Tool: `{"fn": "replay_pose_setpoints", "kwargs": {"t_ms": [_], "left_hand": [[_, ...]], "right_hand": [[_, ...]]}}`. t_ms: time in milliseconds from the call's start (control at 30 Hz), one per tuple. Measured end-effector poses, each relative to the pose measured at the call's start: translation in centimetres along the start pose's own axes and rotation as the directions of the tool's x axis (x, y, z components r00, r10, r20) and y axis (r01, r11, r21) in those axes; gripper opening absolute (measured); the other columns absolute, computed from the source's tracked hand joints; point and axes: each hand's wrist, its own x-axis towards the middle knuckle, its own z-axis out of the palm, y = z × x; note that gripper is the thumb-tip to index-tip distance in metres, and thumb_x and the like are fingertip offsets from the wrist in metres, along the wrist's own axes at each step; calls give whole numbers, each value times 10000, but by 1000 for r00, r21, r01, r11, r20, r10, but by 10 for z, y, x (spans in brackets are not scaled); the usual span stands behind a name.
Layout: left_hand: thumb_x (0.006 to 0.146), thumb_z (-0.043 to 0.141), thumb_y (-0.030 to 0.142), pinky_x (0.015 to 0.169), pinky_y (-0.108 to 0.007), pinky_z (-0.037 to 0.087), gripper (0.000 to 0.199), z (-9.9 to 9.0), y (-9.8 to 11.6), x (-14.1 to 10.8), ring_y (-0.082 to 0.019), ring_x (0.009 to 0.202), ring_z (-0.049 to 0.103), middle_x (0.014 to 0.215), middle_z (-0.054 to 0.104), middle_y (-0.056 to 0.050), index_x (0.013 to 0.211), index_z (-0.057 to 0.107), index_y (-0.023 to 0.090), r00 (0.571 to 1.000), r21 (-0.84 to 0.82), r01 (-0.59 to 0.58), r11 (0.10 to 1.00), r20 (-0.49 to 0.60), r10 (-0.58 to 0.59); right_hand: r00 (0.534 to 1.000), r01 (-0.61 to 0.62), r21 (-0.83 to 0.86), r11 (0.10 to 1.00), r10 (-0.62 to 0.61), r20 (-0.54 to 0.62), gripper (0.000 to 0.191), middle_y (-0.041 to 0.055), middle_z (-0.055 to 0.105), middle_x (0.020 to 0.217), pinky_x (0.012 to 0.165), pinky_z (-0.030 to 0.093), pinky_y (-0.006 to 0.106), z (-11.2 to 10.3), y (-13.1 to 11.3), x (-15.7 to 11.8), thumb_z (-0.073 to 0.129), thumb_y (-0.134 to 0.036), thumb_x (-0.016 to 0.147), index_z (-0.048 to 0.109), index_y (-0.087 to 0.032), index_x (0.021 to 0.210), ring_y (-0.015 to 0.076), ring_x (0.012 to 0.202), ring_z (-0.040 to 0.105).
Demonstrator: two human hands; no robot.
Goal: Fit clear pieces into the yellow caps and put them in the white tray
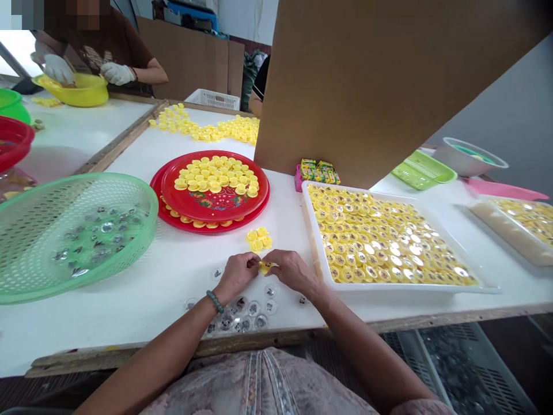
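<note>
Both hands meet at the middle of the white table, around a small yellow piece (265, 267) with a dark print on it. My left hand (240, 274) pinches its left side, and my right hand (290, 268) grips its right side. Just beyond them lie several yellow pieces (260, 238). Clear discs with dark prints (253, 308) are scattered nearer to me, some beside my left wrist. To the right stands a white tray (317, 253) filled with rows of yellow pieces under shiny discs. A red plate (181, 212) at the left holds more yellow pieces.
A green mesh basket (26, 213) with clear discs stands at left. Yellow pieces (207, 131) are heaped at the back. A brown board (345, 86) rises behind the tray, near small packets (319, 172). A gloved person works over a yellow basin (88, 92).
</note>
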Motion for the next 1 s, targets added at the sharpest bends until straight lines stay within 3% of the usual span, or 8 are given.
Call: {"fn": "replay_pose_setpoints", "kwargs": {"t_ms": [233,433,633,867,1000], "left_hand": [[687,521,201,547,-232,444,158,1,-1,4,-135,543,600,625,668,-3,733,672,194,995,-116,101,988,-10,-102],[691,574,271,604,-240,474,179,3,-4,2,-137,634,616,740,692,-25,813,672,182,986,-258,164,952,34,-160],[568,740,302,518,-241,477,248,5,2,2,-122,519,580,598,625,5,722,607,161,960,-379,281,882,105,-261],[506,796,331,488,-277,510,339,6,4,7,-144,474,600,524,595,19,664,551,159,908,-374,418,828,164,-385],[498,793,313,476,-267,498,343,4,5,6,-143,457,594,506,589,26,673,539,161,902,-373,432,821,167,-399]], "right_hand": [[999,51,-42,998,-50,13,207,12,675,816,697,437,231,4,0,-1,709,-66,667,669,-197,823,158,779,627],[999,21,-7,1000,-22,-38,216,1,663,781,670,434,219,7,-2,-2,724,-60,644,662,-192,804,146,743,616],[999,-12,-47,999,14,30,188,-8,639,707,575,389,198,1,-5,6,744,-60,613,630,-171,714,125,642,584],[997,-21,-80,997,28,78,165,-26,605,630,515,337,185,-2,-5,11,751,-92,615,603,-160,643,103,565,537],[999,-18,3,1000,17,39,159,-16,640,697,572,382,189,1,-1,3,739,-102,639,644,-164,751,116,634,576]]}}
